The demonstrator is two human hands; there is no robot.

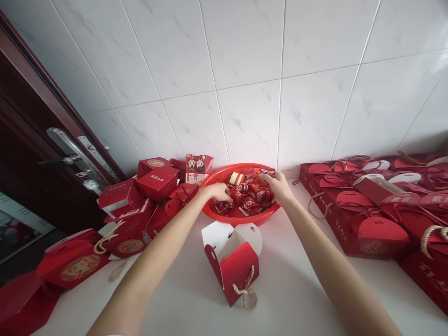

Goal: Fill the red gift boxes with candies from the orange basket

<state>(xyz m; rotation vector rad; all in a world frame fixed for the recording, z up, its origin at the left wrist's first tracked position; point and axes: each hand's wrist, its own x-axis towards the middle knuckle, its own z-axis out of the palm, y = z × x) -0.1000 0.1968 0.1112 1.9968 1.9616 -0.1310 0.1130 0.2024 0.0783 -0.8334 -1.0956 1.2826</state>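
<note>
A red plastic basket (241, 220) stands against the wall with red-wrapped candies (249, 205) inside. Into its left side reaches my left hand (219, 192), fingers curled down among the candies; what they hold, if anything, is hidden. At the right rim, my right hand (278, 184) is closed on a red wrapped candy (268, 172). Between the candies lies a cream-and-red packet (236, 178). Directly in front of the basket, an open red gift box (241, 268) with a white inside and a twisted rope handle stands with its flaps spread.
Several red boxes (159, 182) are piled at the left, some open. Rows of closed red boxes (371, 233) with cord handles fill the right side. A patterned box (198, 165) stands behind. White tiled wall (252, 112) backs the white tabletop; a dark door (31, 112) is at left.
</note>
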